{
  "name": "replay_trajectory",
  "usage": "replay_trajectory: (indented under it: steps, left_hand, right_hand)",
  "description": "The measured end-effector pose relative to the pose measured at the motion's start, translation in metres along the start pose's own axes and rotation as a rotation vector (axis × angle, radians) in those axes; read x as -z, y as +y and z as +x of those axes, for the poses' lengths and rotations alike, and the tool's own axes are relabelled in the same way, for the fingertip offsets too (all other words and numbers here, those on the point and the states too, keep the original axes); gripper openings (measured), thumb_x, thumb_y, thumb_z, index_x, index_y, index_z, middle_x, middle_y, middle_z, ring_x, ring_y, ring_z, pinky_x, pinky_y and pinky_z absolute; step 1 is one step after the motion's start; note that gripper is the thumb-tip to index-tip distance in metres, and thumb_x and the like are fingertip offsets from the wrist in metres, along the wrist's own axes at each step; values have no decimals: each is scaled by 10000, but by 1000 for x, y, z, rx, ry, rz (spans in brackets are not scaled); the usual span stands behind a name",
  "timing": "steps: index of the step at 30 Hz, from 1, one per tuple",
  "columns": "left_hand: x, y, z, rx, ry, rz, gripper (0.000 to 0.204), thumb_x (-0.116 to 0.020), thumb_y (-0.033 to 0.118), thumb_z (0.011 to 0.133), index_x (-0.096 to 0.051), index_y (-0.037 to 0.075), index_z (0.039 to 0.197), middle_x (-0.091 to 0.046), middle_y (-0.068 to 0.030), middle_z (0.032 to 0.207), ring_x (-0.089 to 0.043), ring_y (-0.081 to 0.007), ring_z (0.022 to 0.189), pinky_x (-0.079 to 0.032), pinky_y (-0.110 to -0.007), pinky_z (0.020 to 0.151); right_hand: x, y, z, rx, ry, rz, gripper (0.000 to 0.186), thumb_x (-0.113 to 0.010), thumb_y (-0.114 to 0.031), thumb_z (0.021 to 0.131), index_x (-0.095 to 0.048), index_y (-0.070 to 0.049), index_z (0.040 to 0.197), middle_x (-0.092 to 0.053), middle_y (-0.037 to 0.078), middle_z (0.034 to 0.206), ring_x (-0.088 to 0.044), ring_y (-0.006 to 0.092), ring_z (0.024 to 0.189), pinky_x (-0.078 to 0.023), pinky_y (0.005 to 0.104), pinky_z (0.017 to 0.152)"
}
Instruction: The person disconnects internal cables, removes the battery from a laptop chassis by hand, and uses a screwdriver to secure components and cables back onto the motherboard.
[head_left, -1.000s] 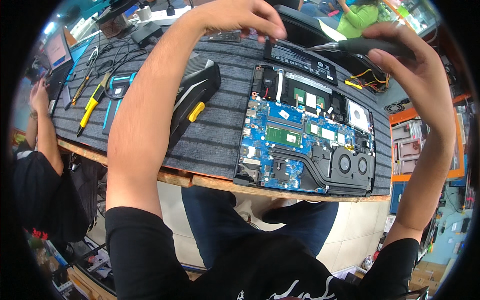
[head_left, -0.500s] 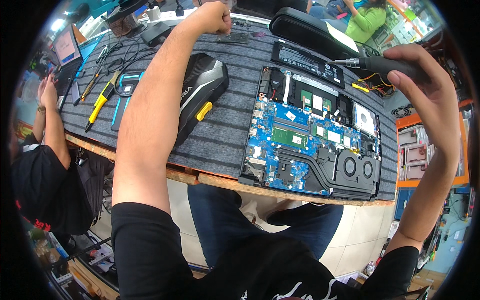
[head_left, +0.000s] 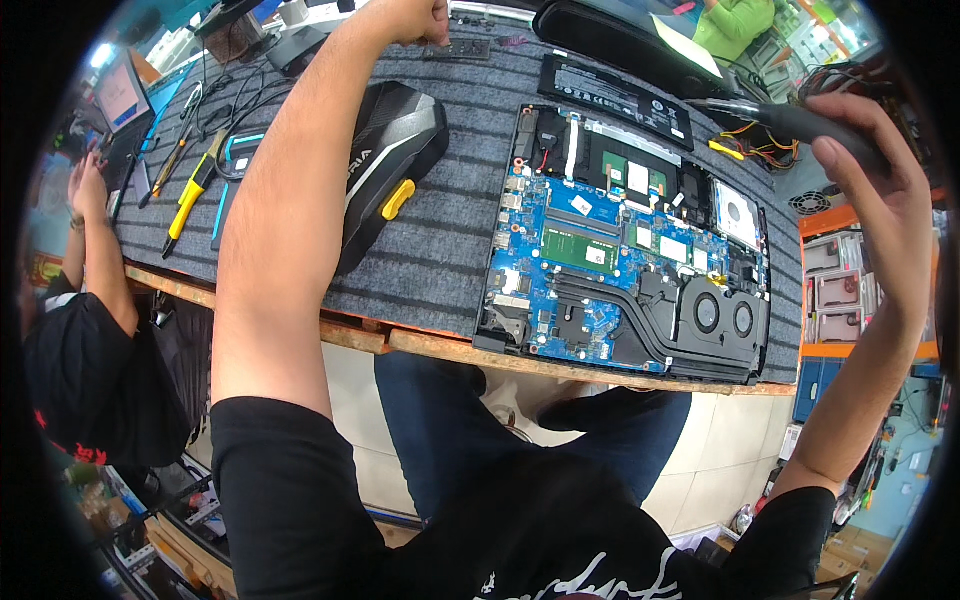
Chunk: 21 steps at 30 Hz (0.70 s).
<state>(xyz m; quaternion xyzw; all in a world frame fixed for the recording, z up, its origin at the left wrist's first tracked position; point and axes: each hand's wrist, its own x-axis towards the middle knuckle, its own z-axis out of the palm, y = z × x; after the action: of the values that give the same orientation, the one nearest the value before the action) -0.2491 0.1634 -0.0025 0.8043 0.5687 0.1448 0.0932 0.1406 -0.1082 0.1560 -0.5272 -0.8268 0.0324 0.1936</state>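
Observation:
My right hand [head_left: 885, 195] is raised at the right, its fingers and thumb closed round the dark handle of a screwdriver [head_left: 800, 124] whose shaft points left. Below and left of it lies an opened laptop [head_left: 620, 260], with its blue circuit board, copper-black heat pipes and two fans exposed. A black battery pack [head_left: 612, 98] rests loose behind the laptop. My left hand [head_left: 415, 22] reaches to the far edge of the table, fingers pinched together beside a small dark flat tray [head_left: 465, 49]. Whatever those fingers hold is too small to see.
Under my left forearm stands a black hard case [head_left: 395, 140] with a yellow latch. A yellow-handled knife [head_left: 190, 205] and cables lie farther left. A long black case [head_left: 620, 45] sits at the back. A co-worker's hands [head_left: 88, 185] are at the far left, near another laptop [head_left: 125, 95].
The whole view has shifted slightly, with the table things appearing a little higher. My right hand and screwdriver sit slightly lower and farther right; my left hand stays by the small tray.

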Motion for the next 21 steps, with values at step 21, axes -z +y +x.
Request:
replay_trajectory:
  steps: [21]
  left_hand:
    - [4, 4, -5, -41, 58, -20, 194, -809, 207, 737, -780, 24, 794, -730, -129, 684, -713, -240, 628, -577, -387, 650]
  right_hand:
    - [-84, 221, -175, -602, 621, 840, 318, -645, -238, 1045, -665, -6, 1261, -613, 7, 914, -512, 62, 777, -409, 215, 691]
